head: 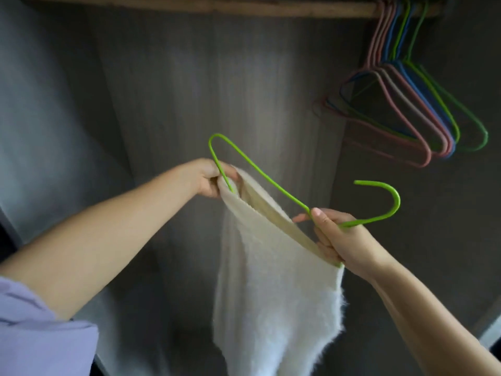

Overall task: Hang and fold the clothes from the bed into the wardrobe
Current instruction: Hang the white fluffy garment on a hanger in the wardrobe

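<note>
- Nearest me, a lilac sleeve (40, 329) covers my left upper arm.
- Left hand (214, 177) pinches the cloth (271, 280) and one end of the hanger (271, 183) together.
- Right hand (339, 237) grips the hanger at its neck, hook pointing right, away from the cloth.
- Cloth hangs below the hanger, draped between both hands.
- Rail (217, 6) lies above the hanger, spare hangers (423, 109) up and to its right.
- I judge the right hand nearer for hooking it on.

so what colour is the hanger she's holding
Bright green hanger, clearest in the head view.
</note>
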Motion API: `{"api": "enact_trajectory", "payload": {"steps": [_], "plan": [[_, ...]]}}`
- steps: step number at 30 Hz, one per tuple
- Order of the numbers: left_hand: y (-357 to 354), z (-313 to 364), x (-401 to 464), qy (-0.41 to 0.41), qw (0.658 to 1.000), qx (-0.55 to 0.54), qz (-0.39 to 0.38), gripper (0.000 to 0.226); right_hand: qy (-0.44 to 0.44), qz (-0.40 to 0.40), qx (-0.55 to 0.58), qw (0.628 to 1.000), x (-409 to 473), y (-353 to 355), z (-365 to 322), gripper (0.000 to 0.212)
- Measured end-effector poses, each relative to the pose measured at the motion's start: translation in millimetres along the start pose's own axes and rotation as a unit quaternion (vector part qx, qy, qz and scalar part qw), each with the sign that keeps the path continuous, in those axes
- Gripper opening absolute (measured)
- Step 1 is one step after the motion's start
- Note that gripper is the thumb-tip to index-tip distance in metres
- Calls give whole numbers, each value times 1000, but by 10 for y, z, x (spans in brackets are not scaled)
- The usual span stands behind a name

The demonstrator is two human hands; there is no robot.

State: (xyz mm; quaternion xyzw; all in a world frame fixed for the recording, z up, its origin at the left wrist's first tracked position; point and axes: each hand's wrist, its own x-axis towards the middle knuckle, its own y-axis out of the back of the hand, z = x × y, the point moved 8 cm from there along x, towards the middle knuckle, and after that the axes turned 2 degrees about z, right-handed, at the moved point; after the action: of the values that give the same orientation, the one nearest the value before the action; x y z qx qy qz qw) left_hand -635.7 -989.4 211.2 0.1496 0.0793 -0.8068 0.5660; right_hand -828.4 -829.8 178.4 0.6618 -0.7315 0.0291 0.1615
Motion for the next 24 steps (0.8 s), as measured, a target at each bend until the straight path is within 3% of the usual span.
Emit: {"api": "enact_trajectory", "payload": {"steps": [3,9,12,13,15,17,19,24], "plan": [[60,-300,105,47,998,-41,21,29,-50,-14,-144,988,-113,145,-23,37],[-184,-900,347,110,977,-129,130,19,-189,-77,-273,940,-282,235,180,42],[-291,-937,592,35,985,-64,156,14,-220,-84,-308,922,-348,251,298,44],[-303,-866,630,-21,982,30,187,13,-231,-77,-308,920,-365,279,328,45],[-468,-663,549,-134,928,274,216,20,-258,-70,-309,913,-391,335,389,45],[-740,-558,395,-216,873,390,199,17,-291,-75,-322,898,-400,364,440,43],[-1007,-557,312,-261,868,396,147,14,-308,-74,-311,896,-333,341,435,41],[-1224,-519,246,-296,892,341,33,17,-351,-78,-146,921,-72,-38,437,27]]}}
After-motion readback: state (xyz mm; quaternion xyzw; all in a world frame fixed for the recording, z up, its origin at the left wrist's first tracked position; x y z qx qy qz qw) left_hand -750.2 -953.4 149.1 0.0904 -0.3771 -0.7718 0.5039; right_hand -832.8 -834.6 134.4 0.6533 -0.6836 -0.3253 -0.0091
